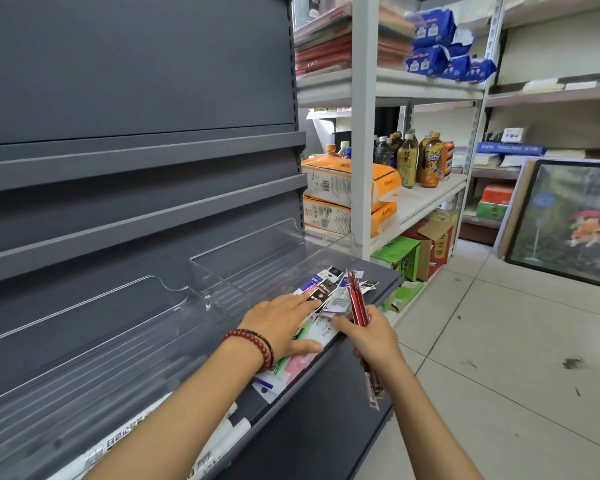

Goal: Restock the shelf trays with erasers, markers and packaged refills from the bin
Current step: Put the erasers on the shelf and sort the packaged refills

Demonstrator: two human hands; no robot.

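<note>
My left hand [280, 323] lies flat on the refill pile [330, 295], fingers straight and a little spread, pressing the packs down. A bracelet [257, 344] of red beads is round that wrist. My right hand [373, 341], just beside the left at its 3 o'clock, is curled round a bundle of long red packs [356, 296]. The bundle runs through my fist from 12 o'clock, where its top stands over the pile's right edge, to 6 o'clock, where its tail hangs below my wrist in front of the shelf [326, 420].

Black, blue and white packs fan out at 1 o'clock from my left fingertips. Green and pink ones show under my palm toward 6 o'clock. A clear tray [246, 244] stands at 11 o'clock from the pile; I cannot tell whether the pile lies in its front part or on the bare shelf. A long tray [84, 299] sits at 9 o'clock. White markers [238, 427] lie at 7 o'clock, by my left forearm.
</note>
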